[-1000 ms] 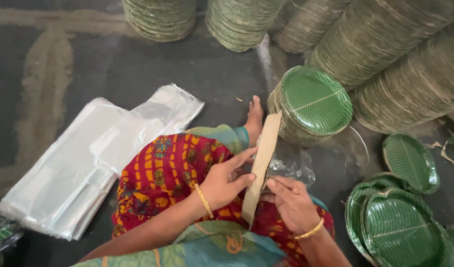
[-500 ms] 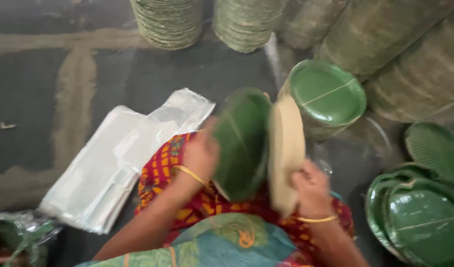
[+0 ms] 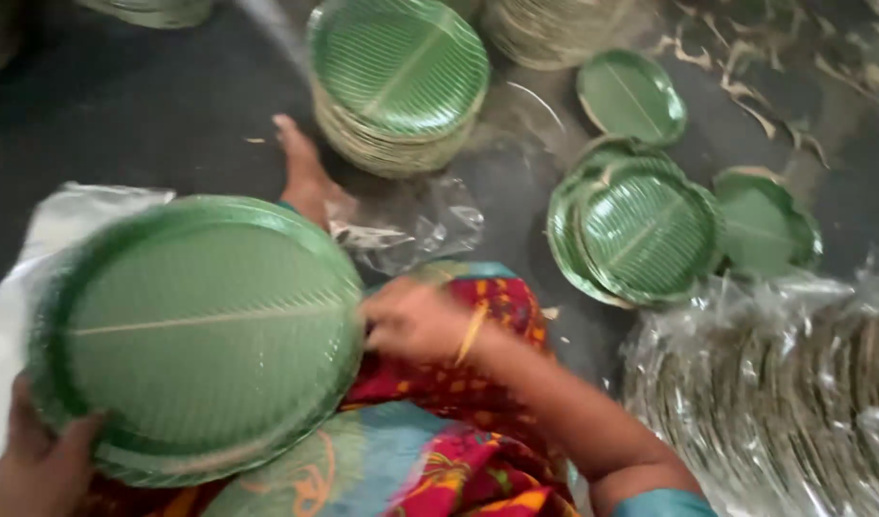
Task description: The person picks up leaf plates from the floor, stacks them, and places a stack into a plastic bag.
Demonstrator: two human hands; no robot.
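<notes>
Since half a second ago, the green leaf-pattern plate (image 3: pixel 205 330) has been turned from edge-on to face-up and swung to the person's left, and the view has shifted rightward. It is now held flat above the lap, over the patterned cloth (image 3: pixel 430 450). The left hand (image 3: pixel 37 460) is closed on the near rim, thumb over the edge, so the weight is carried from below. The right hand (image 3: pixel 411 321) is curled at the far rim, fingers pinched against it, seemingly to steady the plate; the exact grip is blurred. A stack of plates (image 3: pixel 396 86) stands on the floor ahead, beside the bare foot (image 3: pixel 305 177). Loose plates (image 3: pixel 640 230) lie to the right, near a bagged stack (image 3: pixel 774 402).
</notes>
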